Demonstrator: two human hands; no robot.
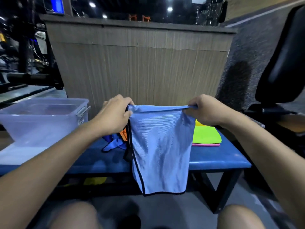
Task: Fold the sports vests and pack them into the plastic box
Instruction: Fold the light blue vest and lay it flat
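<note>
A light blue sports vest [160, 149] with black trim hangs folded lengthwise in front of the blue bench [219, 158]. My left hand [115, 115] pinches its top left corner and my right hand [207, 110] pinches its top right corner, stretching the top edge taut. Its lower hem dangles below the bench edge. A clear plastic box [41, 119] stands on the bench at the left. Folded vests, a neon green one [206, 134] over a pink one [206, 144], lie stacked behind the right side of the held vest.
An unfolded heap with blue and orange cloth [118, 141] lies behind my left hand. A wooden-panelled counter [140, 63] rises behind the bench. Black gym equipment [283, 63] stands at the right. Something yellow [94, 180] lies under the bench. My knees show at the bottom.
</note>
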